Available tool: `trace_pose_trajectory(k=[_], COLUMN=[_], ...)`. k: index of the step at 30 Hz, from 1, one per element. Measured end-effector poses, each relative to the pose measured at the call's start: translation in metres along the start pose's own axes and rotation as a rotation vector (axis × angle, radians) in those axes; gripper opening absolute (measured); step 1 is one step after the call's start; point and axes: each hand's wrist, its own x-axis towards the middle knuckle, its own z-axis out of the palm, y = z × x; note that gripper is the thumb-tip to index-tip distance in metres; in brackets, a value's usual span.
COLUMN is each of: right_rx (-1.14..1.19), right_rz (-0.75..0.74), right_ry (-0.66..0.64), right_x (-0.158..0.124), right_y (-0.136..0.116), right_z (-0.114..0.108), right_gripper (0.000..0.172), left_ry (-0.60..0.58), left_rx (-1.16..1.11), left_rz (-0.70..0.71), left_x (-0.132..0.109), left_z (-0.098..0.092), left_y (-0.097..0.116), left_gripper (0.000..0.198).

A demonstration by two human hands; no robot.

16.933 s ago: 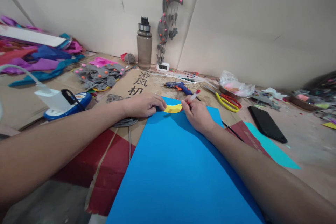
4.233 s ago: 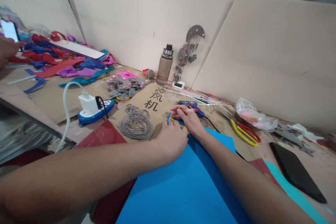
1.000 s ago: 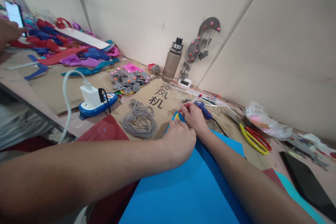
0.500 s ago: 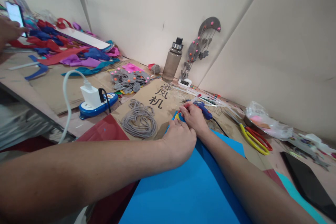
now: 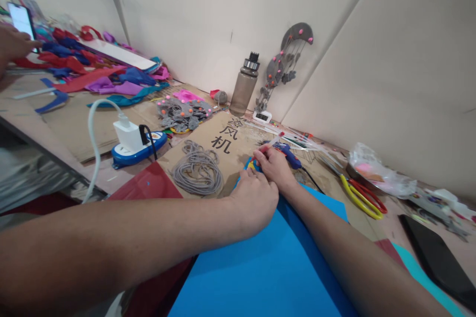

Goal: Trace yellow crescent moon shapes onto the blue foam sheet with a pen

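Note:
My left hand (image 5: 256, 199) is closed, its fingers curled down at the far tip of a large blue sheet (image 5: 267, 267). A small yellow patch (image 5: 252, 164) shows by its fingertips; whether it is pinched there is hidden. My right hand (image 5: 273, 164) touches the left one and pinches a slim, pale, pen-like stick (image 5: 276, 139) with a red end pointing up and away. Just beyond it lies a blue hot glue gun (image 5: 290, 154) with a black cord. A coil of grey cord (image 5: 197, 168) rests on the cardboard (image 5: 238, 133) to the left.
Scissors (image 5: 360, 195) with yellow and red handles and a black phone (image 5: 439, 257) lie at right. A grey bottle (image 5: 244, 86) stands against the wall. At left are a blue power strip (image 5: 139, 151), colourful fabric scraps (image 5: 111, 77) and another person's hand (image 5: 15, 44) at a phone.
Almost nothing differs. My hands keep the same hold at the sheet's tip, and the other person's hand at far left has shifted slightly.

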Motion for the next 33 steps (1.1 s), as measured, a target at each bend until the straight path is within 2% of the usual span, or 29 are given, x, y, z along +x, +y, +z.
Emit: trace_pose_trajectory(k=[11, 16, 19, 25, 33], right_rx=[0.041, 0.109, 0.052, -0.016, -0.012], right_rz=[-0.021, 0.009, 0.026, 0.057, 0.019], right_ry=[-0.065, 0.08, 0.14, 0.129, 0.097], right_x=[-0.0016, -0.005, -0.007, -0.0065, -0.0042], right_y=[-0.0004, -0.0023, -0.0033, -0.0025, -0.0002], right_z=[-0.0017, -0.0035, -0.0047, -0.004, -0.0025], right_gripper=[0.017, 0.018, 0.016, 0.012, 0.013], left_ry=[-0.016, -0.034, -0.049, -0.06, -0.019], left_rx=[0.005, 0.026, 0.017, 0.008, 0.015], left_rz=[0.002, -0.002, 0.004, 0.013, 0.017], left_x=[-0.0009, 0.0004, 0.0008, -0.0004, -0.0008], left_z=[-0.0034, -0.0023, -0.0037, -0.0057, -0.0016], left_y=[0.0003, -0.0008, -0.0012, -0.0015, -0.0018], left_gripper=[0.024, 0.028, 0.027, 0.026, 0.023])
